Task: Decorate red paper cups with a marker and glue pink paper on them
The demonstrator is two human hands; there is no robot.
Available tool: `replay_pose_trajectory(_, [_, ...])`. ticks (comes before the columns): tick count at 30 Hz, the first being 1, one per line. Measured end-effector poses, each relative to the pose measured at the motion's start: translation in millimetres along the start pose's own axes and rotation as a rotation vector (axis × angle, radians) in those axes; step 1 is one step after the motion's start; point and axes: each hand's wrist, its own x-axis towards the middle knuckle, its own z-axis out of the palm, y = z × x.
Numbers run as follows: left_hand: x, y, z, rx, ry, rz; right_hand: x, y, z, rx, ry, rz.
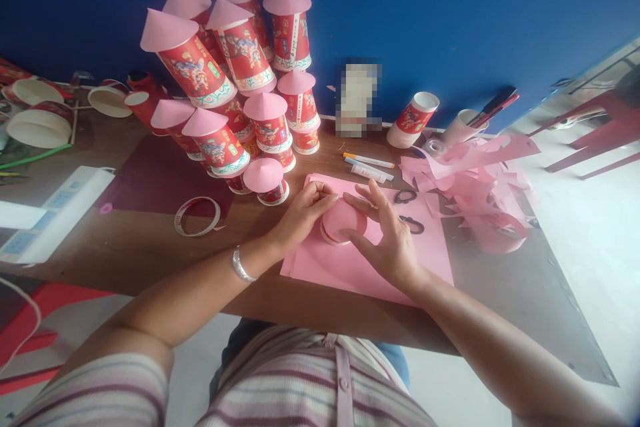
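A pink paper cone (343, 219) sits over a paper cup whose pale rim (330, 237) shows along the lower left. My left hand (314, 205) has thumb and forefinger pinched at the cone's upper left edge. Around the right side my right hand (393, 237) is spread, its thumb and fingertips resting on the cone with a gap between them. Both hands are above pink paper sheets (400, 280). Black-handled scissors (411, 223) lie beside the right hand, blades hidden.
Red printed cups with pink cone tops (220, 140) stand stacked at back left. Pink paper scraps (493, 193) pile up at right. Markers (370, 163), a tape roll (197, 216), a lone red cup (414, 119) and a pen cup (463, 127) are on the table.
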Motion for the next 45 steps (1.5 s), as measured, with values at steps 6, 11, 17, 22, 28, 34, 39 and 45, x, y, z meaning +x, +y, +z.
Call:
replay_pose_trajectory(6, [6.2,-0.6,-0.1,0.003,0.0,-0.03,0.0,2.1,0.2,0.005,-0.023,0.041])
replay_pose_trajectory(11, [8.0,0.9,0.8,-0.041,-0.019,-0.053,0.3,2.6,0.6,0.014,-0.027,0.022])
replay_pose_trajectory(17, [9.3,4.7,1.9,0.033,0.007,-0.01,0.9,0.1,2.1,0.043,-0.011,0.02])
replay_pose_trajectory(22, [8.3,4.6,3.3,0.046,-0.015,0.008,1.8,1.9,3.6,0.077,-0.012,0.038])
replay_pose_trajectory(28, [3.9,-0.5,-2.0,-0.009,0.039,-0.003,2.5,12.2,-2.9,0.369,-0.003,0.143])
replay_pose_trajectory(34, [-2.4,-13.5,-2.9,0.014,0.038,0.037,6.1,20.4,1.6,0.655,-0.04,0.423])
replay_pose_trajectory(39, [-2.7,-19.6,-3.3,0.033,0.004,0.051,4.0,21.3,10.1,0.717,-0.067,0.473])
replay_pose_trajectory(45, [-3.4,-13.8,-3.1,0.069,0.032,0.05,2.8,20.3,3.6,0.699,-0.047,0.467])
